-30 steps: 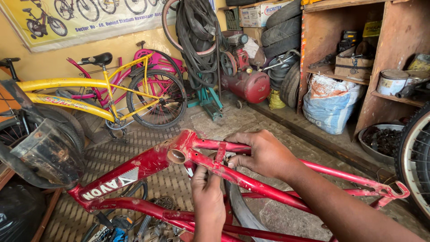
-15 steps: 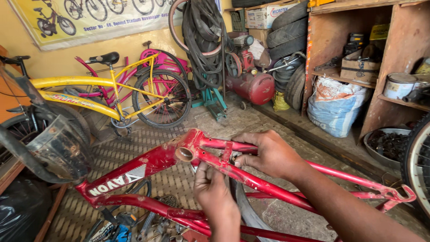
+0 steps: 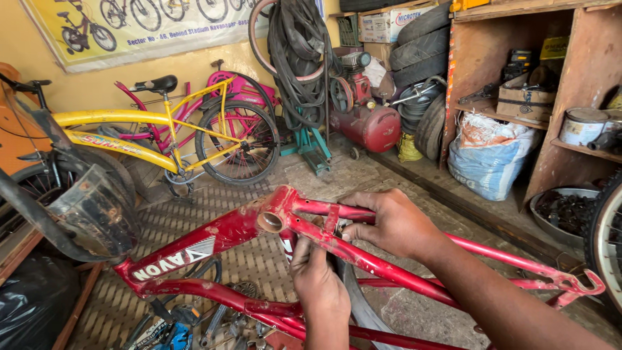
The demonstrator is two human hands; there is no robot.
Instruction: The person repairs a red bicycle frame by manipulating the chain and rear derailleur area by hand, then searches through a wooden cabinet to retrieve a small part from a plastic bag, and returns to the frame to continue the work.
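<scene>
A bare red bicycle frame (image 3: 214, 236) lies across the lower middle of the view, its open seat-tube end (image 3: 270, 221) facing up and its thin rear stays running right to the dropouts (image 3: 576, 283) near the right edge. White lettering on a black panel marks its thick tube at lower left. The frame sits above a ribbed floor mat (image 3: 194, 214), with loose metal parts and a blue tool (image 3: 175, 337) below it.

The right hand (image 3: 395, 223) comes in from the lower right and rests over the stays just right of the seat cluster, its grip closed loosely round the tubes, fingertips curled at a small bracket there. The left hand (image 3: 317, 285) rises from the bottom edge, fingers pinched together against the underside of the same joint; whether it holds anything small I cannot tell.

Further out, a dark tyre with a clear mudguard (image 3: 91, 207) crosses the left. Behind stand a yellow bicycle (image 3: 136, 133) and a pink one (image 3: 240, 87) against a yellow wall with a bicycle poster (image 3: 129, 26). Tyres and tubes (image 3: 298, 58) hang at centre, beside a red air compressor (image 3: 369, 123). At right, a wooden shelf unit (image 3: 479, 78) carries boxes and a tin, with a blue-and-white sack (image 3: 486, 159) below and a bowl of dark parts (image 3: 564, 210).
</scene>
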